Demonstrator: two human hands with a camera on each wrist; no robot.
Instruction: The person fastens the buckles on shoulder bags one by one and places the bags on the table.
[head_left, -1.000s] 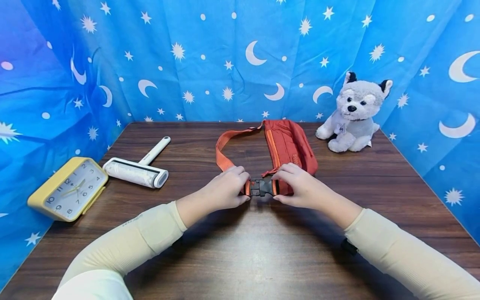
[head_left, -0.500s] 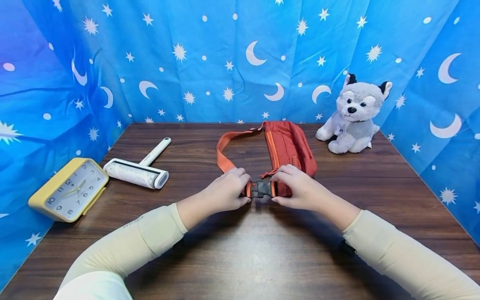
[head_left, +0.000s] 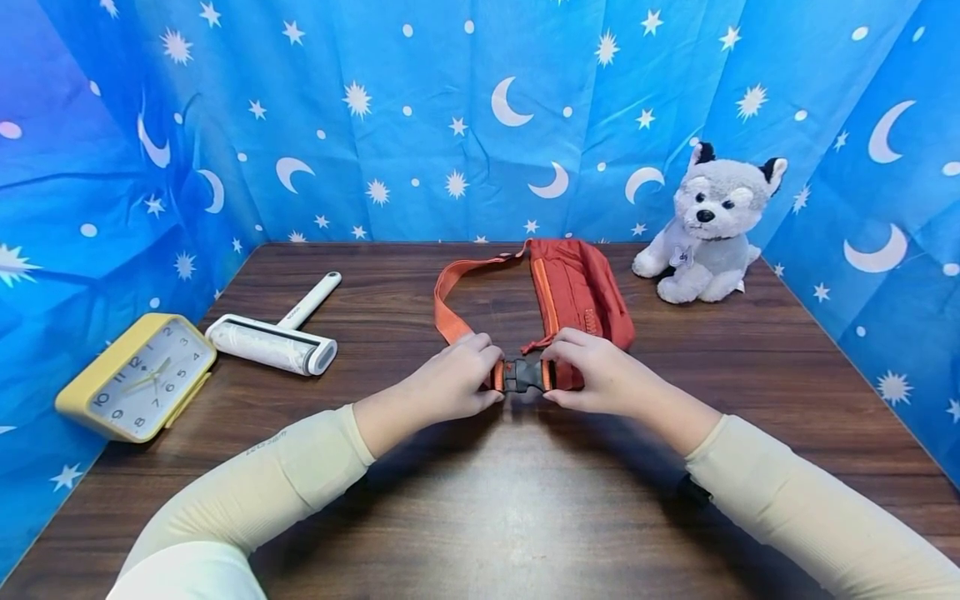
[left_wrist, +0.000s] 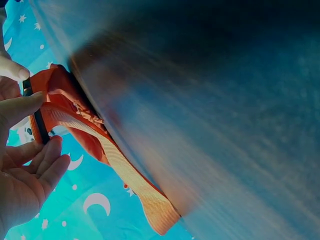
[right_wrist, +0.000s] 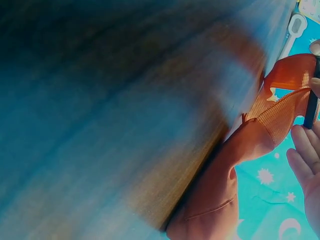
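An orange-red waist bag [head_left: 592, 287] lies on the table, its orange strap [head_left: 447, 304] looping round to the left. In front of it, the bag's dark grey side-release buckle [head_left: 525, 375] spans the gap between my hands, its two halves meeting. My left hand [head_left: 452, 379] pinches the left end of the buckle between thumb and fingers; my right hand [head_left: 609, 375] does the same at the right end. In the left wrist view the buckle [left_wrist: 42, 122] appears edge-on, with webbing [left_wrist: 117, 160] trailing from it. The right wrist view shows the bag's body [right_wrist: 212, 200] close to the tabletop.
At the left stand a yellow alarm clock [head_left: 142, 379] and, beside it, a white lint roller [head_left: 273, 342]. A grey and white plush dog [head_left: 708, 229] sits at the back right corner. Blue star-and-moon cloth [head_left: 420, 142] hangs behind the dark wooden table [head_left: 517, 517].
My two hands have come slightly closer together, and the buckle halves sit a little tighter against each other. Bag, clock, lint roller and plush dog stay in place.
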